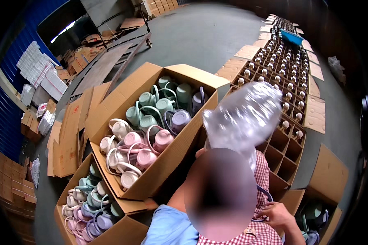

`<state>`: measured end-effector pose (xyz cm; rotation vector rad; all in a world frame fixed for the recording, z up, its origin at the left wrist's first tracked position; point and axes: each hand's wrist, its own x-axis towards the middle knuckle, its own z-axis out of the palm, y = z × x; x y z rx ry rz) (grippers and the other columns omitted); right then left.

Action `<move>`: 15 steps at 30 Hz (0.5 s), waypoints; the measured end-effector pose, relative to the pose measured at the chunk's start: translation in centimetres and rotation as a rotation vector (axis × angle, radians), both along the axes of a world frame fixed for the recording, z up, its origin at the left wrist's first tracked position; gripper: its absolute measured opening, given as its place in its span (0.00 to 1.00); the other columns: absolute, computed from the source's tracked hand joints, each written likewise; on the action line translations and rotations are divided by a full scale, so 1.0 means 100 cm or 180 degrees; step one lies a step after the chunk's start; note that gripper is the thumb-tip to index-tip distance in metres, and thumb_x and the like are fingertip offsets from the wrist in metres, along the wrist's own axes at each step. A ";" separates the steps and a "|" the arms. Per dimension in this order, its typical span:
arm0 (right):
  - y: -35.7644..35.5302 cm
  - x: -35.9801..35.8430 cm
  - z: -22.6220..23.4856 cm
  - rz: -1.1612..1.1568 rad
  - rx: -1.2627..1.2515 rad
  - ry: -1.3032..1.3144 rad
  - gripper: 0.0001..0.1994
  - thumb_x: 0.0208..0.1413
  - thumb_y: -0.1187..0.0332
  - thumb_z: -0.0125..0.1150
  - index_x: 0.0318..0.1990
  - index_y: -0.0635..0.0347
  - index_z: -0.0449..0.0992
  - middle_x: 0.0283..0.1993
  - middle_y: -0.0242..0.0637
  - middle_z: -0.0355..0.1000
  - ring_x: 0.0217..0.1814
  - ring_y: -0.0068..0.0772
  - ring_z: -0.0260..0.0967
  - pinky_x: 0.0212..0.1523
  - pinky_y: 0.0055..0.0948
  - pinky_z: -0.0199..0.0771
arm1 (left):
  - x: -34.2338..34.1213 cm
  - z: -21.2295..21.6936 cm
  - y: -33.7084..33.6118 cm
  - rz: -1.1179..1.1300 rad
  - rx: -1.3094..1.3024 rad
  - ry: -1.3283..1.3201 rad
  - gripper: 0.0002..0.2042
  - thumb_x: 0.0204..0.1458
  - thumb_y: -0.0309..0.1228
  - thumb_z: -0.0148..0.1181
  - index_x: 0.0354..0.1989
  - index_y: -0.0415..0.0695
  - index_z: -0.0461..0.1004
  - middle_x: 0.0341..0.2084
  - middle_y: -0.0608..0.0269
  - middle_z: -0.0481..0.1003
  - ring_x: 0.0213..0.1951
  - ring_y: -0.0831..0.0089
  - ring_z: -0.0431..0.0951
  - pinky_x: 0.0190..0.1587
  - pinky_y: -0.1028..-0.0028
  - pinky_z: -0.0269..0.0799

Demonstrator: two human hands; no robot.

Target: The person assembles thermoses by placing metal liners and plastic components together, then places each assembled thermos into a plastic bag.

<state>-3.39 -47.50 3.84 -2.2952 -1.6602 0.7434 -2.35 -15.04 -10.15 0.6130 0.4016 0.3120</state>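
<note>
Grey warehouse floor, right hand (279, 215) grip clamped on purple jug handle (265, 192), crinkled clear plastic bag (245, 116) above, left hand unseen.

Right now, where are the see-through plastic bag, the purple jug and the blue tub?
clear plastic bag (245, 116), head view, its crinkled middle.
purple jug (180, 119), head view, its round lid.
blue tub (291, 36), head view, its rim.

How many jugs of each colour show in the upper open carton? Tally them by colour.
Green jugs: 6
Cream jugs: 4
Pink jugs: 3
Purple jugs: 2
Total: 15 showing in the carton
</note>
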 end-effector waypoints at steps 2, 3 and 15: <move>0.004 -0.011 -0.109 0.0732 0.0621 -0.0186 0.08 0.39 0.67 0.60 0.31 0.50 0.79 0.32 0.28 0.76 0.38 0.29 0.75 0.44 0.30 0.72 | -0.056 -0.020 0.042 0.0937 -0.0850 0.1042 0.19 0.61 0.35 0.35 0.55 0.37 0.66 0.52 0.48 0.68 0.53 0.56 0.69 0.55 0.56 0.66; 0.016 -0.021 -0.114 0.0833 0.0978 -0.0398 0.07 0.40 0.69 0.55 0.29 0.50 0.78 0.26 0.28 0.74 0.32 0.29 0.74 0.37 0.27 0.73 | -0.061 -0.076 0.059 0.1451 -0.1003 0.1190 0.15 0.58 0.34 0.46 0.45 0.36 0.73 0.33 0.53 0.77 0.30 0.63 0.78 0.32 0.71 0.75; 0.097 -0.015 -0.035 -0.1226 0.3164 0.3668 0.10 0.27 0.86 0.52 0.19 0.63 0.63 0.30 0.55 0.75 0.32 0.43 0.77 0.35 0.37 0.80 | -0.080 0.113 -0.010 0.0393 0.4964 -0.1493 0.08 0.53 0.29 0.51 0.28 0.38 0.71 0.25 0.54 0.73 0.25 0.59 0.75 0.28 0.65 0.70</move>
